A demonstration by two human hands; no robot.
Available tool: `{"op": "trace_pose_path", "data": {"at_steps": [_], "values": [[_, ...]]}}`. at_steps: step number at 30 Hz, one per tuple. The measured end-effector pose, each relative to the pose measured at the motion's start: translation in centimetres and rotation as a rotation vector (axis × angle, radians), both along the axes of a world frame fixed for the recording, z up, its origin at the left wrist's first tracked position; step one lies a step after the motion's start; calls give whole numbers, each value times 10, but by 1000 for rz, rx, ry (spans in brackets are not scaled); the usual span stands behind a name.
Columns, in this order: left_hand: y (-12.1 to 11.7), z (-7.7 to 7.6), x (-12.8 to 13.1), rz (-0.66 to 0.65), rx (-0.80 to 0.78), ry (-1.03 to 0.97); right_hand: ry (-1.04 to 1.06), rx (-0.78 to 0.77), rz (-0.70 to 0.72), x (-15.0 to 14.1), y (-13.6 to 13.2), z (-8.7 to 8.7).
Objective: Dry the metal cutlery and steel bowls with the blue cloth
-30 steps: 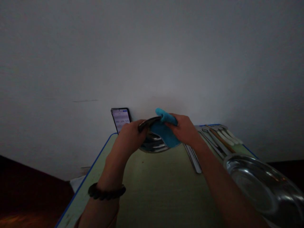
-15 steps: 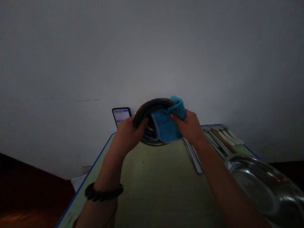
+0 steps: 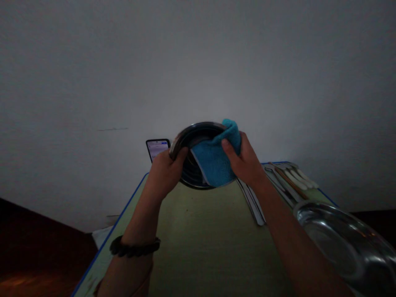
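A round metal basin [image 3: 198,127] is held up above the far part of the table, tilted so its dark inside faces me. My left hand [image 3: 167,169] grips its left rim, thumb on the inside and fingers hidden behind. Over the right side of the rim hangs a blue cloth [image 3: 213,163], partly covering the inside. My right hand [image 3: 246,161] is closed on the cloth, its thumb pressing it against the basin's right edge. The fingers behind the cloth are hidden.
A phone [image 3: 157,149] leans against the wall behind my left hand. On the table [image 3: 198,243], a large shiny metal bowl [image 3: 334,243] stands at the right. Behind it lie several white-handled utensils [image 3: 298,179] and metal tools. Long metal strips [image 3: 253,206] lie near my right forearm.
The basin has shifted slightly up and to the left, and its tilt has changed a little. My right hand and the cloth have risen slightly with it. Both grips stay closed.
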State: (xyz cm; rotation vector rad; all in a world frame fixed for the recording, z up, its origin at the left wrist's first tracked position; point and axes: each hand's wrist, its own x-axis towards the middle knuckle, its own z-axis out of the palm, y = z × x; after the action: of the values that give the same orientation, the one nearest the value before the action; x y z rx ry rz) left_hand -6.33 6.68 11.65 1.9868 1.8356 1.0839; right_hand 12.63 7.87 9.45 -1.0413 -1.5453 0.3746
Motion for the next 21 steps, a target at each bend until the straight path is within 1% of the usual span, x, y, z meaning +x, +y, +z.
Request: {"op": "trace_pose_path", "data": {"at_steps": [2, 4, 6, 7, 11, 13, 15, 16, 18, 21], "values": [[1, -2, 0, -79, -20, -102, 14, 9, -49, -2, 1, 0], [1, -4, 1, -161, 12, -193, -7, -8, -151, -2, 2, -1], [2, -6, 3, -198, 51, -247, -59, -30, -230, 0, 5, -1], [2, -7, 4, -201, 62, -260, -90, -37, -241, 2, 6, -1], [1, -9, 5, -205, 61, -293, -213, -79, -170, 12, 6, 0], [0, -8, 4, -215, 24, -280, -248, -106, -178, 16, 6, 1], [-2, -5, 1, -220, -25, -179, -289, -113, -169, 19, 5, 2], [-3, -3, 0, -224, -51, -98, -323, -104, -140, 20, 4, 2], [-4, -1, -2, -247, -109, 64, -431, -69, -30, 20, 3, 4], [-4, 0, -3, -322, -157, 206, -582, -21, 181, 13, -1, 6]]}}
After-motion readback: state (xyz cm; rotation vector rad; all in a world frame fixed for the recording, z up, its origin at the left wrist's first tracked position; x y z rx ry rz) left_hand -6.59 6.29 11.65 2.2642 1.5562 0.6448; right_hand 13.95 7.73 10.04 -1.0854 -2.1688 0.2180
